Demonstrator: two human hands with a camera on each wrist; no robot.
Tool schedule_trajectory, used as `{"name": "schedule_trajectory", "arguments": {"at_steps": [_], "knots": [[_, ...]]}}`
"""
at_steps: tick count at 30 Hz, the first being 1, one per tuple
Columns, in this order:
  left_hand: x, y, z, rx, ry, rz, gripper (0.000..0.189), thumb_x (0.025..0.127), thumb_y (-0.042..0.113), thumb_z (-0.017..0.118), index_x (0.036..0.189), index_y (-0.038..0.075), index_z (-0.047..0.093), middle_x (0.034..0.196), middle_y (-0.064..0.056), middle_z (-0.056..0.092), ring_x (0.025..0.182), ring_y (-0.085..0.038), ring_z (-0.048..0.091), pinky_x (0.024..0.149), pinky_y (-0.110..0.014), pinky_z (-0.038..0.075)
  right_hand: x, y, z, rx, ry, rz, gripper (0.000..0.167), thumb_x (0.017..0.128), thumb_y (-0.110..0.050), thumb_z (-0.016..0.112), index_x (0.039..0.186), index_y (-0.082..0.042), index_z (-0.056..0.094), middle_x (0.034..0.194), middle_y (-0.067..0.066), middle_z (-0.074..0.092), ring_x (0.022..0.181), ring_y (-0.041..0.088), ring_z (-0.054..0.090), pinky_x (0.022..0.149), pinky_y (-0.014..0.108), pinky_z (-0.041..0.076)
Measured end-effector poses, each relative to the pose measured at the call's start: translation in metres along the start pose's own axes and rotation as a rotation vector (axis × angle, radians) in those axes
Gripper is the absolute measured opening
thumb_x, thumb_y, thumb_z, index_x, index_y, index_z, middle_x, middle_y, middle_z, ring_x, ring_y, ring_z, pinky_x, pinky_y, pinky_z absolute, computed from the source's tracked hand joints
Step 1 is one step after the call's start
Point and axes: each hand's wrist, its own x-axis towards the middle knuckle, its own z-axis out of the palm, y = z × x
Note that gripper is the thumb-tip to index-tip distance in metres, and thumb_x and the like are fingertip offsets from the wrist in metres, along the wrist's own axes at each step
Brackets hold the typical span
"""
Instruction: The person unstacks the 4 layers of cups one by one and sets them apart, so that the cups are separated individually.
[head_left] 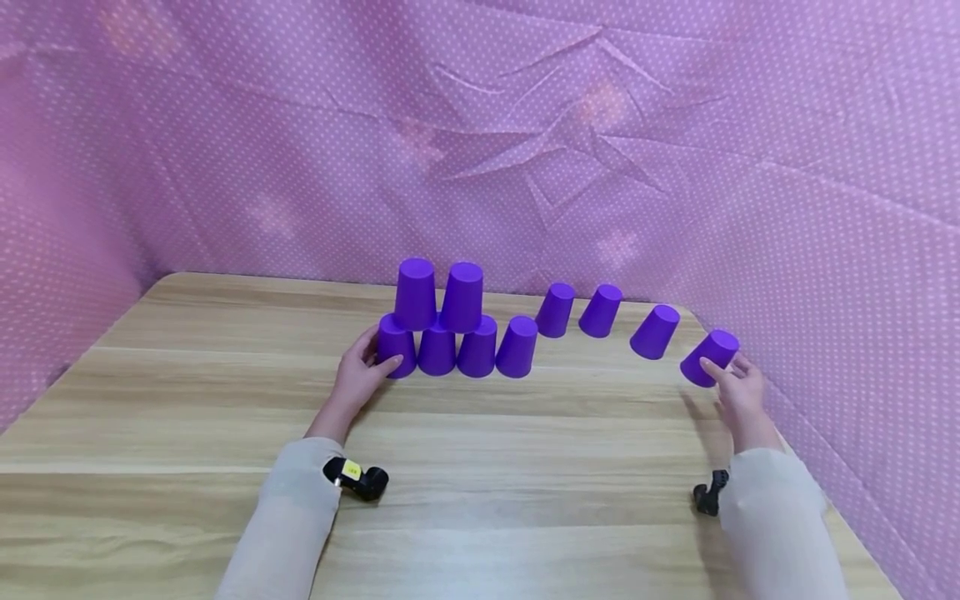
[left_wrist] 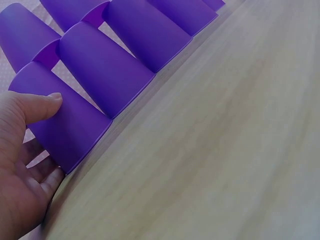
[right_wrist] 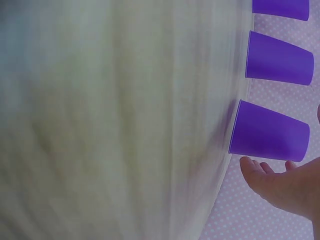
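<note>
Several purple cups stand upside down on the table. My left hand holds the leftmost cup of the lower row, its thumb across the front and its fingers behind. Two upper cups rest across that row's left part. At the far right, my right hand is around the side of the end cup. In the right wrist view this cup's front is uncovered, and the fingertips lie just beside it; whether they touch is unclear.
Between the stack and the right end cup stand more upside-down purple cups, spaced apart. The wooden table ends just beyond the cups, against a pink dotted cloth. Black devices are worn at both wrists.
</note>
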Motion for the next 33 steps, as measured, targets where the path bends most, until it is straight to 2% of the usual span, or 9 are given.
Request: {"name": "schedule_trajectory", "arguments": {"at_steps": [8,15,21,23,28,33], "knots": [[0.001,-0.001,-0.001,0.009,-0.002,-0.006,0.063,0.079,0.007,0.061,0.134,0.004,0.029,0.131,-0.021,0.033,0.120,-0.030,0.029,0.099,-0.035,0.025,-0.007,-0.004,0.003,0.006,-0.017,-0.040,0.085,0.077,-0.024,0.064,0.139,-0.010,0.008,0.141,0.014,0.008,0.125,0.031,0.013,0.100,0.044,0.017],[0.001,0.000,-0.001,0.010,-0.006,-0.003,0.063,0.080,0.007,0.061,0.134,0.005,0.029,0.131,-0.021,0.033,0.120,-0.030,0.030,0.099,-0.036,0.026,-0.014,-0.008,0.008,-0.058,0.008,-0.089,0.082,0.077,-0.023,0.064,0.137,-0.005,0.011,0.139,0.021,0.014,0.123,0.035,0.018,0.099,0.046,0.021],[0.000,0.001,0.000,-0.004,-0.010,0.010,0.062,0.079,0.006,0.061,0.133,0.003,0.029,0.129,-0.022,0.034,0.119,-0.030,0.031,0.098,-0.036,0.026,-0.017,-0.011,0.016,-0.116,0.007,-0.139,0.082,0.079,-0.023,0.062,0.137,-0.001,0.007,0.139,0.022,0.011,0.124,0.034,0.016,0.101,0.040,0.018],[0.001,0.001,-0.001,-0.008,-0.012,0.015,0.063,0.079,0.006,0.061,0.133,0.002,0.029,0.129,-0.023,0.035,0.119,-0.031,0.032,0.098,-0.036,0.027,-0.013,-0.009,0.018,-0.121,0.004,-0.176,0.085,0.077,-0.024,0.065,0.136,0.000,0.010,0.137,0.025,0.014,0.123,0.033,0.019,0.101,0.037,0.019],[0.001,0.000,-0.002,-0.006,-0.011,0.016,0.062,0.079,0.005,0.061,0.133,0.002,0.029,0.129,-0.023,0.034,0.119,-0.031,0.031,0.099,-0.036,0.026,-0.013,-0.011,0.029,-0.095,-0.008,-0.226,0.087,0.073,-0.026,0.069,0.135,0.001,0.015,0.134,0.027,0.019,0.122,0.032,0.023,0.100,0.035,0.024],[0.001,0.000,-0.002,0.002,-0.007,0.015,0.062,0.079,0.004,0.060,0.133,0.002,0.030,0.130,-0.023,0.033,0.120,-0.030,0.030,0.099,-0.035,0.026,-0.029,-0.023,0.045,-0.096,-0.050,-0.212,0.081,0.079,-0.025,0.063,0.136,-0.001,0.010,0.137,0.023,0.013,0.124,0.033,0.017,0.101,0.038,0.020]]}}
